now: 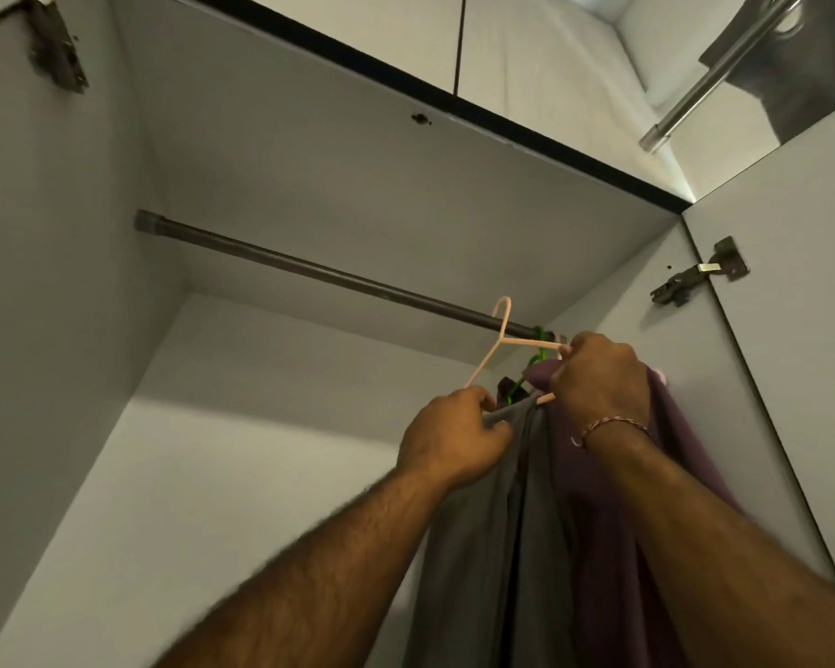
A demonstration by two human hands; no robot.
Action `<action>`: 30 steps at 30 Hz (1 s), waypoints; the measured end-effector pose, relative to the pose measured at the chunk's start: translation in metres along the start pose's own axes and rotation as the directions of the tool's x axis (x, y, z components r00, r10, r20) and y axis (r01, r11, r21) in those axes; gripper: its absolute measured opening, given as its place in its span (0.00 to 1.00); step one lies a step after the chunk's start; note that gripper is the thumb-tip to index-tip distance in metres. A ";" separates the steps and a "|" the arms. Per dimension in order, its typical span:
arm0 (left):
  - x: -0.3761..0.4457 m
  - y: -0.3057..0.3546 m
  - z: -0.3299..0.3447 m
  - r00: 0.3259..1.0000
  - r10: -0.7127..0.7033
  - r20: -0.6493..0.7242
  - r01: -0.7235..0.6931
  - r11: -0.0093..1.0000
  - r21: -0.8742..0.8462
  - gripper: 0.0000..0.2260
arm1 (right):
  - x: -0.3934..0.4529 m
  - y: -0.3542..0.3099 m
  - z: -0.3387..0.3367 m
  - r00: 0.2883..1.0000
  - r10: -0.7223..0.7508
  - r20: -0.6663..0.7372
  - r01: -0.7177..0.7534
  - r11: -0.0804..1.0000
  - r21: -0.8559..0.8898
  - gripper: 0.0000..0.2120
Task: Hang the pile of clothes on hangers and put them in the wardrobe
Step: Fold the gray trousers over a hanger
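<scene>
Wardrobe interior seen from below, its pale grey walls rising to a dark rail that runs from the left wall down toward the right corner. On the far left, a metal hinge sits on the open door's edge. Moving right, a person's left hand is curled around the lower left end of a pink hanger, pinching it together with the top of a grey garment that hangs straight down between the two forearms. The hanger's hook is raised just in front of the rail; whether it touches the rail cannot be told. Behind it, a green hanger already hangs on the rail near the right end. The right hand, a thread bracelet on its wrist, grips the hanger's right arm, fingers closed over it. A purple garment drapes beside the grey one, against the right wall. Further right, a second hinge is fixed to the right door, and a steel handle shows at the upper corner.
</scene>
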State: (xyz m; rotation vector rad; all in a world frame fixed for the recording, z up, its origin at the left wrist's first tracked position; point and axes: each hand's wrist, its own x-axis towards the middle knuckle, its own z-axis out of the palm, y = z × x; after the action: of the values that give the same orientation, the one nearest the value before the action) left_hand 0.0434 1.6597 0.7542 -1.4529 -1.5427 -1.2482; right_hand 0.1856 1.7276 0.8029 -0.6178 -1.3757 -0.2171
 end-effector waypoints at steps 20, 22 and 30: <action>0.020 -0.039 0.030 0.996 0.056 -0.071 -0.025 0.925 0.379 0.11 | 0.049 0.045 0.052 0.986 -0.056 0.155 0.075 0.990 -0.118 0.11; 0.016 -0.037 0.038 0.997 0.040 -0.064 -0.012 0.917 0.398 0.12 | 0.050 0.052 0.047 0.983 -0.085 0.160 0.107 0.986 -0.131 0.07; -0.011 -0.016 0.056 0.998 0.026 -0.058 0.001 0.907 0.422 0.19 | 0.030 0.071 0.053 0.905 -0.424 0.027 0.403 0.836 -0.372 0.28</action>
State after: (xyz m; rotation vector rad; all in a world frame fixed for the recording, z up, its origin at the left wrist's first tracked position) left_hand 0.0376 1.7096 0.7232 -1.1286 -1.6340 -0.8689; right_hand 0.1816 1.8204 0.8151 -0.6090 -1.4129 -0.8569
